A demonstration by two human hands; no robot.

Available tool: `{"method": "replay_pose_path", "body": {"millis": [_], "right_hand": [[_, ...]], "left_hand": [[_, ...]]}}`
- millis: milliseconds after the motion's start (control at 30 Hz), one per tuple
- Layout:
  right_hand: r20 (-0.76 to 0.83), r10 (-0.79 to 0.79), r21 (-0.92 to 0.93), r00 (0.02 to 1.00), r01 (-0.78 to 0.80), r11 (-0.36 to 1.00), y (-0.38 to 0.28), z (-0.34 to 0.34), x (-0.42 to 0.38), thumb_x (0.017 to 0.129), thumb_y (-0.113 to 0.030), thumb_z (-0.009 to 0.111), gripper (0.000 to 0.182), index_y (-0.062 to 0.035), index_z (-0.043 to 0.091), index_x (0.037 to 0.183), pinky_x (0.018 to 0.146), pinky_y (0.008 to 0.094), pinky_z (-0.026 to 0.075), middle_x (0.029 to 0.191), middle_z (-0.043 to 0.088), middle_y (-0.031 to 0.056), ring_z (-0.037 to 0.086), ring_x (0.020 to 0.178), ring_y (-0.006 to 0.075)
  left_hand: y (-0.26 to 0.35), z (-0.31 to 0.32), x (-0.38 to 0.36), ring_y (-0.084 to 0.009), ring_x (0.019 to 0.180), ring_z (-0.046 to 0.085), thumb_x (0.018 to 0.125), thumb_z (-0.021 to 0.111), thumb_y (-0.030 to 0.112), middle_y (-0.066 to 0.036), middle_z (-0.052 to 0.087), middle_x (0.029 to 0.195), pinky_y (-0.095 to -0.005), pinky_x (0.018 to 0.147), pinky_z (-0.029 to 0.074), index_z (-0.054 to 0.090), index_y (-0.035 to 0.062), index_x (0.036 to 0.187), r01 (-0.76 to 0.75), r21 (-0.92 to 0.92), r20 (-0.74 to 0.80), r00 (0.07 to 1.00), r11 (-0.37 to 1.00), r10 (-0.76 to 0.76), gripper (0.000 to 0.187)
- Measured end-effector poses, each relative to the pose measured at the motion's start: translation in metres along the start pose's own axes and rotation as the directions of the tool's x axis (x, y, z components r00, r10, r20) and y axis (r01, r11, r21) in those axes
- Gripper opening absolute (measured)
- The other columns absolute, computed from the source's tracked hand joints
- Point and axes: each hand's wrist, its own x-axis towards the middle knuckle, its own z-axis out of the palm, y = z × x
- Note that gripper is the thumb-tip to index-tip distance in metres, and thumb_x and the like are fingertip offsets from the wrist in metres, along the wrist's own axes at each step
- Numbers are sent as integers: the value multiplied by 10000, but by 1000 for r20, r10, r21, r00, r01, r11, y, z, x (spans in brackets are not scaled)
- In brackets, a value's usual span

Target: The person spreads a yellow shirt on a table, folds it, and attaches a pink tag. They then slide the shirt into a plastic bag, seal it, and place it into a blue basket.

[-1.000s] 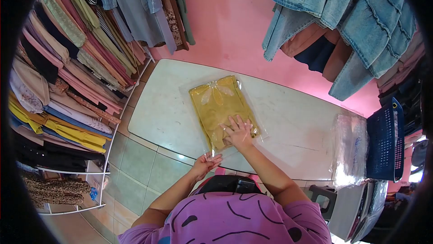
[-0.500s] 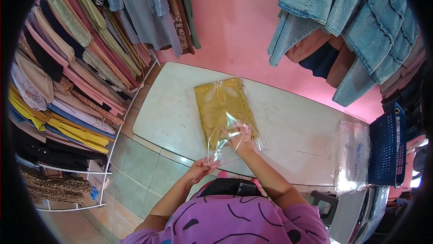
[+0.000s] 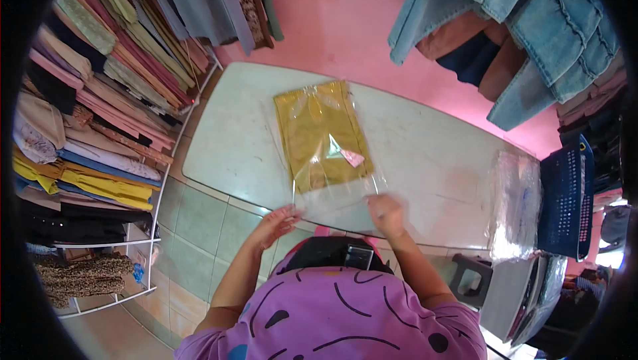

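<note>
A folded mustard-yellow garment (image 3: 312, 135) with a pale petal-like pattern at its top lies inside a clear plastic bag (image 3: 325, 195) on the white table. A small pink tag (image 3: 352, 158) shows on the garment's lower right. The bag's open-looking near edge faces my body. My left hand (image 3: 274, 226) is closed on the bag's near left corner, its fingertips at the plastic. At the near right corner, my right hand (image 3: 387, 215) is curled in and slightly smeared by motion, with its fingers at the bag's edge.
The white table (image 3: 226, 127) stands against a pink wall. A stack of clear plastic bags (image 3: 515, 207) lies at its right end, beside a blue basket (image 3: 566, 200). Clothes racks (image 3: 100, 94) stand on the left; denim garments (image 3: 525, 27) hang at upper right.
My right hand has come off the garment's lower part and back to the bag's near right corner, uncovering the pink tag. My left hand stays at the near left corner.
</note>
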Motion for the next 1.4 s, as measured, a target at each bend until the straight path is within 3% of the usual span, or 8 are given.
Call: {"method": "replay_pose_path", "body": {"millis": [133, 533, 633, 733, 800, 867, 1133, 1400], "right_hand": [[-317, 346, -96, 883, -392, 915, 36, -11, 32, 789, -125, 600, 133, -42, 637, 887, 656, 370, 481, 841, 653, 130, 615, 720, 276], [380, 718, 287, 584, -812, 508, 69, -14, 11, 802, -144, 639, 176, 28, 637, 841, 535, 217, 432, 678, 631, 58, 562, 594, 78], [431, 674, 295, 600, -800, 523, 57, -17, -15, 836, -110, 593, 143, 25, 640, 843, 516, 221, 433, 643, 616, 57, 544, 550, 75], [304, 613, 230, 729, -680, 696, 50, -31, -22, 804, -76, 601, 167, -7, 631, 952, 638, 270, 468, 813, 640, 67, 584, 684, 135], [81, -54, -553, 995, 89, 828, 26, -48, -7, 767, -72, 570, 323, -51, 586, 1089, 830, 341, 442, 1075, 594, 66, 562, 960, 217], [197, -158, -565, 968, 244, 788, 28, -44, -2, 755, -95, 549, 373, -66, 563, 1127, 900, 368, 399, 1162, 543, 56, 502, 1060, 237], [518, -518, -133, 680, 663, 737, 47, -24, 21, 775, -131, 502, 362, -69, 568, 1126, 998, 380, 362, 1230, 519, 55, 481, 1143, 232], [233, -116, 69, 965, 102, 992, 49, -2, -8, 792, -88, 611, 213, -75, 643, 1001, 738, 312, 489, 937, 658, 63, 637, 869, 196]], "left_hand": [[13, 7, 11, -204, 1001, 595, 903, 443, 458, -73, 591, 1133, -304, 810, 463, 480, 74, 1223, 5, 1, -141, 990, 1000, -5, 502], [14, -16, 20, -76, 687, 597, 852, 576, 96, -31, 654, 882, -208, 616, 501, 600, 54, 1031, -43, 314, -292, 946, 948, 139, 186], [19, -21, 4, -83, 717, 603, 867, 549, 64, -45, 655, 870, -225, 624, 511, 585, 45, 1049, -8, 318, -338, 933, 948, 121, 187], [22, -38, -12, -264, 890, 616, 771, 637, 61, -139, 609, 1019, -377, 737, 506, 547, 36, 1096, -121, 989, 12, 633, 83, 774, 339], [37, -31, -18, -286, 1005, 553, 738, 651, 70, -141, 545, 1134, -413, 823, 456, 513, 51, 1146, -156, 958, 284, 599, -239, 748, 431], [42, -28, -16, -300, 1220, 389, 666, 685, 119, -108, 365, 1359, -469, 999, 315, 414, 77, 1256, -213, 767, 599, 575, -605, 557, 650], [47, -25, 21, -269, 1144, 462, 729, 647, 193, -98, 452, 1277, -405, 976, 379, 465, 72, 1216, -506, 505, 803, 572, -700, 166, 534], [50, -26, 20, -268, 946, 574, 779, 619, 121, -81, 579, 1027, -355, 817, 491, 570, 65, 1117, -687, 572, 818, 517, -447, 253, 345]]}}
